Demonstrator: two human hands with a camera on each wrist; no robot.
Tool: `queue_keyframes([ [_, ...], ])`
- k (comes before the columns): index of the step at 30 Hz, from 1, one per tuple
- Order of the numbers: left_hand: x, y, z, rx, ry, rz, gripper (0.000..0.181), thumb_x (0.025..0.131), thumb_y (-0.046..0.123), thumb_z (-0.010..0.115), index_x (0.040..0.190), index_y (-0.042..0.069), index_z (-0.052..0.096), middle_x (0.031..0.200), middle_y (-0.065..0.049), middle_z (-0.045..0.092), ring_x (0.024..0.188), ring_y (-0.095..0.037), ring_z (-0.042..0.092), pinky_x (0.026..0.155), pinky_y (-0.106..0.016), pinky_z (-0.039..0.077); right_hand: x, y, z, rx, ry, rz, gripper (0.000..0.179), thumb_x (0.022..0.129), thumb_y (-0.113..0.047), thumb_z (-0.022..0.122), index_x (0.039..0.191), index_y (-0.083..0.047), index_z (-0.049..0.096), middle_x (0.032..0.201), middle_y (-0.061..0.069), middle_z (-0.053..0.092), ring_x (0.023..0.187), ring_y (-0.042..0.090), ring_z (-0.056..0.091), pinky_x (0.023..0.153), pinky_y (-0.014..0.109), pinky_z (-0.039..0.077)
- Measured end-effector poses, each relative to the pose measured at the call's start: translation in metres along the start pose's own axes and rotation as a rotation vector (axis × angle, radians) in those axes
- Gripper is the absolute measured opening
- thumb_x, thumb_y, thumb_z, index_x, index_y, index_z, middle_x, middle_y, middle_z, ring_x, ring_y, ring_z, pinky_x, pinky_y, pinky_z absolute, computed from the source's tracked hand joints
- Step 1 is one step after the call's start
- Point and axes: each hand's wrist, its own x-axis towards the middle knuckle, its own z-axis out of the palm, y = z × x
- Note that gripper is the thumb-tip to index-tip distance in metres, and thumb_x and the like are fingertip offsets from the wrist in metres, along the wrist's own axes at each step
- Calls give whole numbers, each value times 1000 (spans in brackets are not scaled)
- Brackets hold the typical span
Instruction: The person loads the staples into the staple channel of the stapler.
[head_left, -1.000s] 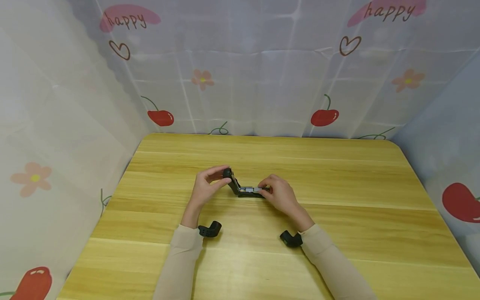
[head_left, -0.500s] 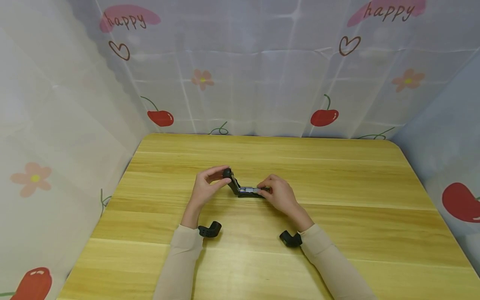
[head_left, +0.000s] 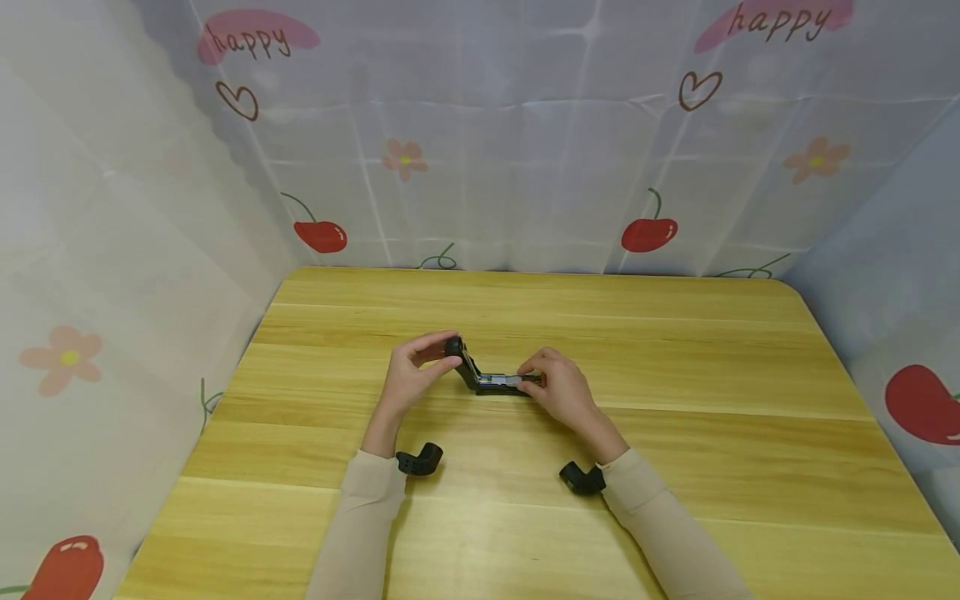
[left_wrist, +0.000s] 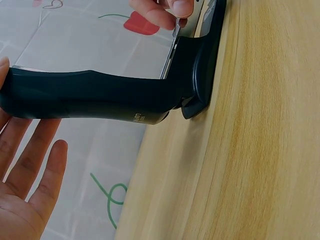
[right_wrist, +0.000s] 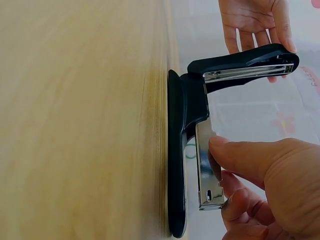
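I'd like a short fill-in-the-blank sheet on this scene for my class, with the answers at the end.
1. The left hand grips the raised cover of the stapler, which is ____, not closed.
2. The right hand touches the magazine, made of shiny, silver-coloured ____.
3. The stapler's base is coloured ____.
4. Beyond the table, the printed cherries are coloured ____.

Missing words: open; metal; black; red.

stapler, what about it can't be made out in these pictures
Head view: stapler base, front end hidden by the right hand.
Left wrist view: same base end, cut off by the top edge; lettering, too small and blurred to read.
Right wrist view: part of the magazine, behind the thumb.
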Motion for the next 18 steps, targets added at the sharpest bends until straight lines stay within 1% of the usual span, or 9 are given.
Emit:
queue_keyframes([
  [5, 0, 0, 0, -5, 0, 2, 39, 87, 3, 72, 124, -7, 64, 120, -23, 66, 98, -5, 64, 94, -36, 54, -1, 0, -1, 3, 2, -5, 8, 85, -17, 77, 90, -12, 76, 94, 2, 64, 64, 9, 45, 57, 25, 40],
  [12, -1, 1, 0, -7, 3, 2, 38, 87, 3, 72, 123, -4, 65, 121, -23, 66, 99, -6, 64, 95, -43, 53, -2, 2, -3, -7, -9, -26, 6, 85, -17, 77, 87, -12, 77, 96, 2, 64, 66, 9, 46, 59, 24, 41],
  [15, 0, 1, 0, -6, 1, 3, 39, 87, 3, 72, 123, -6, 64, 121, -23, 66, 99, -6, 64, 95, -44, 53, -4, 3, -5, 11, 9, -35, 7, 84, -17, 78, 89, -12, 77, 98, 3, 65, 65, 9, 45, 57, 24, 40],
  [18, 0, 1, 0, -5, -2, 6, 39, 87, 3, 72, 123, -8, 63, 120, -23, 66, 98, -6, 64, 95, -41, 54, -6, 6, -9, 30, 49, -35, 13, 85, -19, 78, 95, -10, 76, 98, 5, 66, 61, 9, 44, 53, 23, 38],
])
